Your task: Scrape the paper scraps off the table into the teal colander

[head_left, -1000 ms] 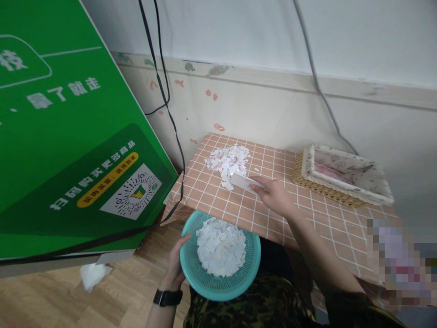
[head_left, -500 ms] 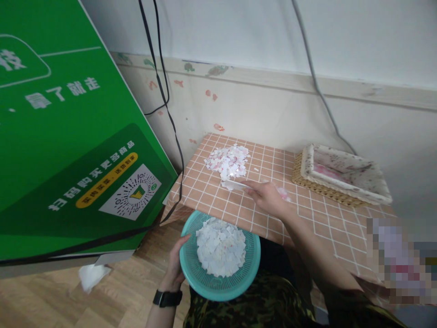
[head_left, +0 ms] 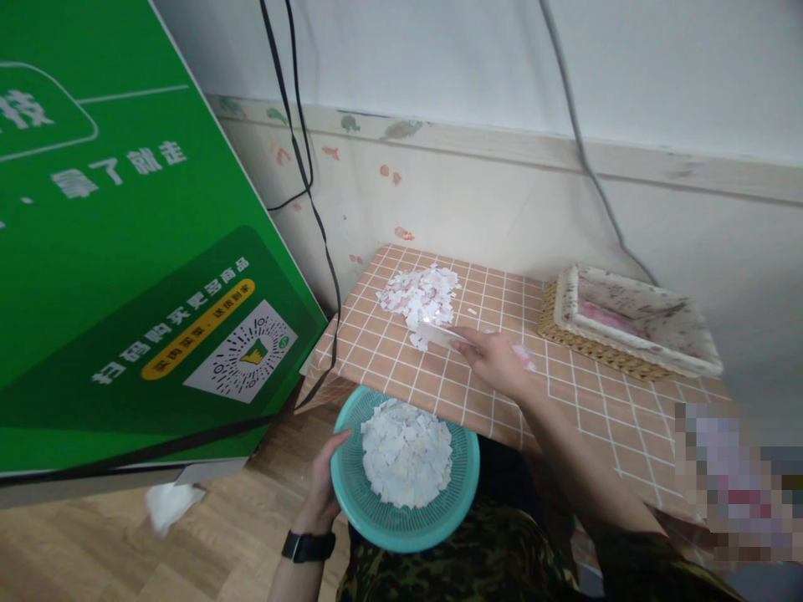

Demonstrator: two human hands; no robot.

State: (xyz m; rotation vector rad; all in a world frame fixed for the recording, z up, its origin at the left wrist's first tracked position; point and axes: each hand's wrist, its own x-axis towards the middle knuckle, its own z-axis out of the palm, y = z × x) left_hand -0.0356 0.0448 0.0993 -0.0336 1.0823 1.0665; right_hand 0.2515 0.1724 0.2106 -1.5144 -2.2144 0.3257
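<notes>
Over checked cloth [head_left: 505, 305], the outstretched right hand [head_left: 498, 361] pinches a flat white piece [head_left: 442, 334], left hand [head_left: 325, 478] gripping a teal basket [head_left: 407, 535].

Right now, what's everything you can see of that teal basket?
The teal basket is round and looks like plastic, with a smooth rim and slotted sides. It opens upward, holding a heap of small white pieces. The left hand holds its left side, thumb at the rim. The table partly hides its far side; its underside is hidden.
</notes>
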